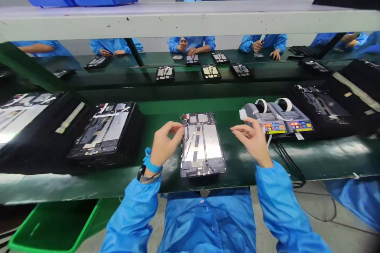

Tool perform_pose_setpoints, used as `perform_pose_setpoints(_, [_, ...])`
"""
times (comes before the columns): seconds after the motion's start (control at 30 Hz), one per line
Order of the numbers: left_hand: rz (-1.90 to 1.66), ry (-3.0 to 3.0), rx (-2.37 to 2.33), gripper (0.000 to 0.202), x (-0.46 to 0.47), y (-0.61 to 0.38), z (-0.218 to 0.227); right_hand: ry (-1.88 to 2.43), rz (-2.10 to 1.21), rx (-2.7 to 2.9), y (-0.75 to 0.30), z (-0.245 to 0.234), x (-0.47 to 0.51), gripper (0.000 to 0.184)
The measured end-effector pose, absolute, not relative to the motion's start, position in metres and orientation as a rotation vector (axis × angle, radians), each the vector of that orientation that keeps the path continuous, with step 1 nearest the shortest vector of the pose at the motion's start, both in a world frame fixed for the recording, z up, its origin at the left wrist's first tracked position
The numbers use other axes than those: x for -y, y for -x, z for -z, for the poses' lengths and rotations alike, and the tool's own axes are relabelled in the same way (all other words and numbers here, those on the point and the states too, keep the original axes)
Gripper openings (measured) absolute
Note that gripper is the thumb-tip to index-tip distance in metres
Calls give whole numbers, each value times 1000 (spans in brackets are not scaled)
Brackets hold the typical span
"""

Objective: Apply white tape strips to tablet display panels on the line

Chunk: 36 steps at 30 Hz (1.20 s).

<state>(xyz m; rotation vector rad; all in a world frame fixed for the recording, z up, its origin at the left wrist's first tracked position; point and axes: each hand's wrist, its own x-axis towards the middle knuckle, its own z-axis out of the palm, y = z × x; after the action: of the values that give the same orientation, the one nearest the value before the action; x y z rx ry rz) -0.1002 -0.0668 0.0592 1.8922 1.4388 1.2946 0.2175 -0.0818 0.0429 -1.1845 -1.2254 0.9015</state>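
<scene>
An opened tablet (202, 145) with its silver inner parts showing lies on the green bench in front of me. My left hand (164, 141) hovers at its left edge, fingertips pinched together near the top left corner; what they hold, if anything, is too small to name. My right hand (251, 139) floats to the right of the tablet, fingers loosely spread, holding nothing. It sits between the tablet and a tape dispenser (274, 119).
A stack of opened tablets (103, 130) on black trays stands at the left, more trays (323, 106) at the right. A green bin (53, 225) is below left. Several people in blue sleeves (191, 43) work across the far conveyor.
</scene>
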Motion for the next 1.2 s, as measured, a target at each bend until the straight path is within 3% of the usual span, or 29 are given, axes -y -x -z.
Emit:
perform_pose_setpoints(0.1, [-855, -2338, -1289, 5, 42, 62, -89, 1162, -832, 1310, -182, -37, 48, 52])
perform_pose_setpoints(0.2, [-677, -2417, -1259, 6, 18, 34, -104, 1155, -797, 1351, -169, -38, 43, 38])
perform_pose_setpoints(0.43, [-758, -1650, -914, 30, -23, 26, -110, 1099, -914, 1347, -165, -50, 62, 27])
perform_pose_setpoints(0.57, [-727, -1592, -818, 36, -28, 22, -103, 1049, -968, 1324, -158, -51, 66, 26])
perform_pose_setpoints(0.83, [-1009, -1523, -925, 30, -16, 18, -97, 1086, -845, 994, -151, -46, 75, 38])
perform_pose_setpoints(1.0, [-1009, -1591, -935, 24, 8, 13, -94, 1015, -803, 909, -142, -51, 70, 51])
perform_pose_setpoints(1.2, [-1013, -1646, -909, 21, 24, 16, -88, 1017, -806, 904, -137, -51, 68, 48])
